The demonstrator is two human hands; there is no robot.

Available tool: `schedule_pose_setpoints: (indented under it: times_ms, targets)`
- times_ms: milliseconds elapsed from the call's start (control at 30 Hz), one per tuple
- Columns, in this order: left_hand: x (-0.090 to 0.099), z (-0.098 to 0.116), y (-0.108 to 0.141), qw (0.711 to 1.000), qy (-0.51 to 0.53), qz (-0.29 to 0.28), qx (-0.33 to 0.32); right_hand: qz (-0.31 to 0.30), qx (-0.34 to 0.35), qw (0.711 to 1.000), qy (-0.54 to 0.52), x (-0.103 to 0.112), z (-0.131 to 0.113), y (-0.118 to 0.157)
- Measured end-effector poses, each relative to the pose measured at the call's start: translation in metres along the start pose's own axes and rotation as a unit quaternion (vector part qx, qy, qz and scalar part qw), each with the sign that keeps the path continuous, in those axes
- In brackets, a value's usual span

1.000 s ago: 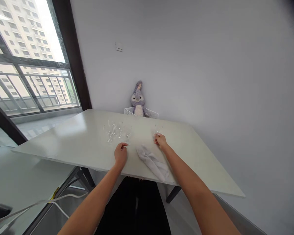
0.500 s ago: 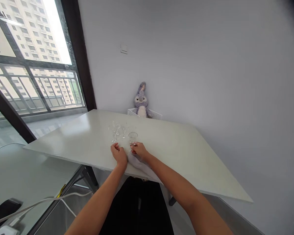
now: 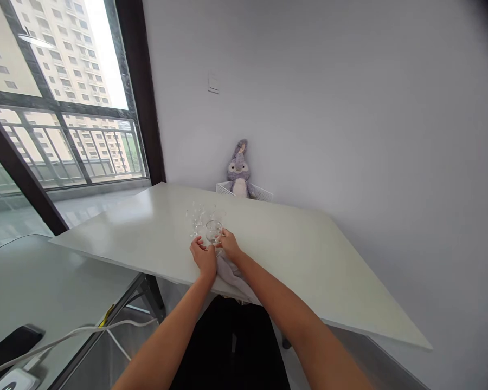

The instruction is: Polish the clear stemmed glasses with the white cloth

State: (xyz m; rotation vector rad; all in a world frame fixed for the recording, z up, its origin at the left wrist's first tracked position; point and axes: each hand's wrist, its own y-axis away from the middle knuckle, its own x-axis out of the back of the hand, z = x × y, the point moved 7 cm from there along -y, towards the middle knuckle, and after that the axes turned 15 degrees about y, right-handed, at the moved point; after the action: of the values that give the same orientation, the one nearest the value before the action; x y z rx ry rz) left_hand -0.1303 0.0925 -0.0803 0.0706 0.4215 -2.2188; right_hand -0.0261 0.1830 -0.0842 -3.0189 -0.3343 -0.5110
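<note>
A clear wine glass (image 3: 213,229) is tilted a little over the table, its round rim facing up toward me. My right hand (image 3: 229,245) is closed on its lower part from the right side. Close by on the left, my left hand (image 3: 204,257) has its fingers loosely curved and apart, thumb near the glass's base; contact is too small to make out. Several other clear stemmed glasses (image 3: 196,221) stand in a group just behind. Beneath my right wrist lies a crumpled grey cloth (image 3: 232,275) at the table's front edge.
The white table (image 3: 293,254) reaches back to the wall. Behind its far edge, a plush rabbit (image 3: 239,176) sits in a white basket (image 3: 264,195). On a lower table to the left are a black object (image 3: 14,346), cables and a white power strip (image 3: 16,379).
My right hand has carried the wine glass slightly left and away from me, closer to the other glasses. My left hand has come nearer to it. The view has shifted slightly.
</note>
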Motion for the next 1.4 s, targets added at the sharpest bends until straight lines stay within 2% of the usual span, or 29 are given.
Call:
schedule_pose_setpoints:
  times_ms: [67,133,233,300,367,433,500,567,667,767,800,867,933,1033,1133,1200,1267,1333,1400]
  targets:
    - [-0.001,0.0,-0.001,1.0,-0.014,-0.001,-0.005,0.008,-0.004,1.0,0.014,0.008,-0.002,0.0]
    - [-0.002,0.001,-0.003,1.0,-0.023,-0.001,-0.011,0.029,-0.012,0.999,0.037,0.025,-0.002,0.006]
    - [0.002,0.005,-0.003,0.999,-0.008,0.024,-0.022,0.049,0.0,0.996,0.075,0.055,-0.003,0.032]
    - [0.01,0.009,0.002,0.998,0.03,0.059,-0.025,0.022,0.052,0.99,0.131,0.064,-0.005,0.061]
    - [0.016,0.012,0.012,0.994,0.084,0.072,-0.012,-0.063,0.167,0.952,0.251,0.055,-0.01,0.096]
    - [0.015,0.009,0.024,0.986,0.155,0.051,0.044,-0.127,0.261,0.894,0.342,0.042,-0.006,0.128]
    - [0.008,0.001,0.034,0.962,0.234,0.023,0.142,-0.142,0.307,0.855,0.392,0.035,0.002,0.142]
    - [-0.003,-0.007,0.042,0.924,0.291,-0.003,0.248,-0.129,0.31,0.841,0.424,0.037,0.01,0.133]
    - [-0.018,-0.014,0.042,0.88,0.32,-0.036,0.35,-0.105,0.258,0.84,0.465,0.056,0.024,0.092]
    - [-0.023,-0.019,0.035,0.864,0.329,-0.046,0.378,-0.058,0.153,0.848,0.505,0.106,0.043,0.046]
    - [-0.023,-0.021,0.034,0.863,0.33,-0.048,0.38,-0.026,0.099,0.85,0.517,0.132,0.052,0.036]
    - [-0.023,-0.025,0.033,0.862,0.328,-0.061,0.383,0.017,0.036,0.847,0.531,0.187,0.068,0.029]
    - [-0.024,-0.026,0.034,0.861,0.329,-0.087,0.377,0.062,-0.031,0.836,0.544,0.248,0.086,0.039]
    - [-0.027,-0.024,0.036,0.863,0.348,-0.117,0.348,0.127,-0.14,0.807,0.559,0.338,0.115,0.08]
    - [-0.028,-0.024,0.036,0.855,0.376,-0.124,0.336,0.18,-0.233,0.772,0.563,0.401,0.135,0.131]
    - [-0.029,-0.024,0.036,0.845,0.393,-0.129,0.339,0.207,-0.277,0.753,0.559,0.423,0.143,0.157]
    - [-0.03,-0.024,0.035,0.837,0.405,-0.135,0.343,0.228,-0.302,0.741,0.555,0.43,0.145,0.168]
    - [-0.033,-0.023,0.033,0.827,0.414,-0.143,0.353,0.239,-0.306,0.739,0.55,0.424,0.143,0.163]
    - [-0.036,-0.023,0.032,0.814,0.421,-0.154,0.369,0.235,-0.29,0.752,0.544,0.407,0.136,0.142]
